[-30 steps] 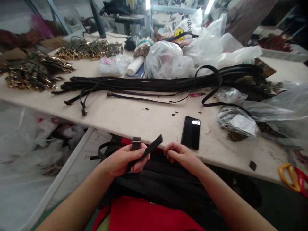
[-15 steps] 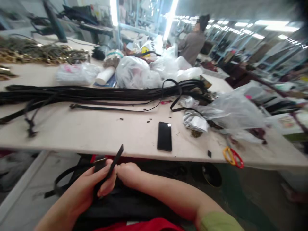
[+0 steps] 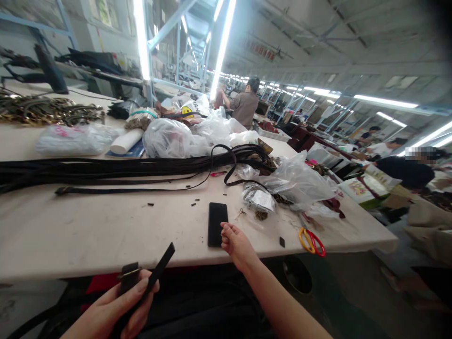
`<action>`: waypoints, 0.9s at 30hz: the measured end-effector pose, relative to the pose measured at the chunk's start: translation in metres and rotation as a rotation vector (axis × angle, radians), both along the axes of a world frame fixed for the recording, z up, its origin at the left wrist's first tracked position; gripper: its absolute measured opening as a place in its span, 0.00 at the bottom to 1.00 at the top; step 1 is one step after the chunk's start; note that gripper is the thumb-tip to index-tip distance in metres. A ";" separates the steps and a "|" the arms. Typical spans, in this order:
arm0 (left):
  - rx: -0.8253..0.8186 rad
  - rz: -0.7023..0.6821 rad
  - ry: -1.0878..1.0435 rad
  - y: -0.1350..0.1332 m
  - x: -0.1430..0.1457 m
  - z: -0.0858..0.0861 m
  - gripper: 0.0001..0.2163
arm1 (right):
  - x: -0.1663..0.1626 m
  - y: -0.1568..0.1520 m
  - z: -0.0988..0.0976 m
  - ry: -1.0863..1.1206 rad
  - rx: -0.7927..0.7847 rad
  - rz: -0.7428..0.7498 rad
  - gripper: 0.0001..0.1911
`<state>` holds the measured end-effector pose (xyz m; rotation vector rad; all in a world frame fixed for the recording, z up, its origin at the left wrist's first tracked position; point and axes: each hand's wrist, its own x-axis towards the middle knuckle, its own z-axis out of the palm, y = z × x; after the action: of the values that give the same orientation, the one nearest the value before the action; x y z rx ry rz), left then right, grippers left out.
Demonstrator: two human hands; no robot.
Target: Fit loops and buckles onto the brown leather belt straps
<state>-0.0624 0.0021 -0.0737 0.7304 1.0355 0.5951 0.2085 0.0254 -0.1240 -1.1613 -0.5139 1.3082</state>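
My left hand [image 3: 122, 303] is closed on a black strap [image 3: 163, 264], whose cut end points up and right past the thumb. A dark metal buckle [image 3: 130, 270] on the strap sticks up beside the fingers. My right hand [image 3: 237, 245] is at the table's front edge, over the right side of a black phone [image 3: 215, 223]. Its fingers are curled into a pinch; whatever is between them is too small to make out. Small black scraps lie around, one dark piece [image 3: 281, 241] to the right of this hand.
Long black straps [image 3: 141, 165] lie in a bundle across the table [image 3: 88, 235]. Clear plastic bags [image 3: 169, 139] are piled behind. Scissors with yellow and red handles [image 3: 312, 242] rest at the right front edge. A person [image 3: 244, 108] stands farther back; others are at the right.
My right hand has left the strap in my left hand and moved right to the phone. The left hand still holds the strap. The camera view has tilted up and shifted right.
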 end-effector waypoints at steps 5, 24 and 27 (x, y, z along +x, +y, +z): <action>0.072 -0.014 0.113 0.007 0.021 0.013 0.20 | -0.031 -0.008 0.028 0.249 -0.042 0.071 0.26; 0.305 -0.425 0.232 0.023 0.038 0.027 0.18 | -0.058 -0.031 0.051 0.459 -0.059 0.311 0.16; 0.383 -0.415 0.218 0.020 0.042 0.034 0.19 | -0.063 -0.039 0.051 0.079 0.128 0.394 0.14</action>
<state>-0.0204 0.0216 -0.0400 1.3333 0.9381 0.3581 0.1460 -0.0134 -0.0728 -0.9253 -0.7840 1.6237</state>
